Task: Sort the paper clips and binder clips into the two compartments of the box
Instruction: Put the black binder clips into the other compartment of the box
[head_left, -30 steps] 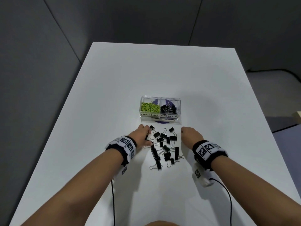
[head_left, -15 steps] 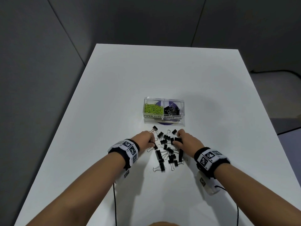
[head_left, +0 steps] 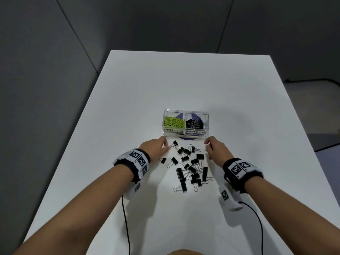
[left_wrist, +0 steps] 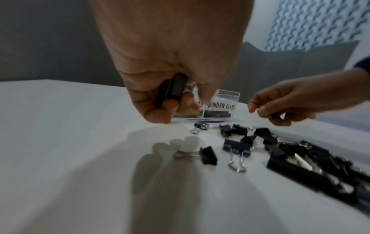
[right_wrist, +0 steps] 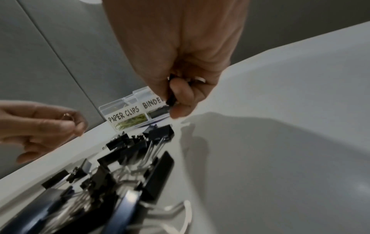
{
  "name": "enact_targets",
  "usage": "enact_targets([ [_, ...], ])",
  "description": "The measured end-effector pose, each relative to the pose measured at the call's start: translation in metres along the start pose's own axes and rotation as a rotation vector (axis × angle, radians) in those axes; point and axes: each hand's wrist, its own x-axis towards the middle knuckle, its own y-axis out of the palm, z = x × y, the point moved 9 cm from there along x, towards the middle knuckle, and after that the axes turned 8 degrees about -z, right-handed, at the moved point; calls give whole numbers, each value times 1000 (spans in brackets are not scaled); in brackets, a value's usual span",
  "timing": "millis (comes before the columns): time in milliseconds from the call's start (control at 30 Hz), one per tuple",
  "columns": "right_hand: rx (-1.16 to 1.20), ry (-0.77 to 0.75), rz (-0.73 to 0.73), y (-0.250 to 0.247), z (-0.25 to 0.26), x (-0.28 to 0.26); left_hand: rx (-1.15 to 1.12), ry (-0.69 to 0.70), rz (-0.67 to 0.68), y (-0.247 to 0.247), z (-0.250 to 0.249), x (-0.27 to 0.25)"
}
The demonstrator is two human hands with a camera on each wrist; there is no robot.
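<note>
Head view: clear box (head_left: 185, 132) on white table (head_left: 128, 107), green paper clips (head_left: 173, 121) left compartment, loose binder clips (head_left: 189, 166) between both hands, left wrist view: left hand (left_wrist: 170, 66) fingers curled round a black binder clip (left_wrist: 170, 91), right wrist view: right hand (right_wrist: 180, 55) fingers pinching a black clip (right_wrist: 171, 99) near the box.

Your head camera looks steeply down and forward over the white bench (head_left: 184, 80). Each wrist camera sits low and close behind its fingers, facing away from you. All three views share the labelled box (head_left: 185, 131) (left_wrist: 220, 106) (right_wrist: 128, 112) and the scattered binder clips (head_left: 191, 166) (left_wrist: 236, 145) (right_wrist: 158, 133).
</note>
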Motion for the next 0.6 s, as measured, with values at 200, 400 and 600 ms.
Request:
enact_targets([
  [200,-76,61,15,0,-9,-2,140,-4,144,31,11,-7],
  [400,-153,98,77,9,-11,-11,113,28,113,34,8,-5],
  [600,-366,37,114,26,-1,-6,109,58,84,22,2,1],
])
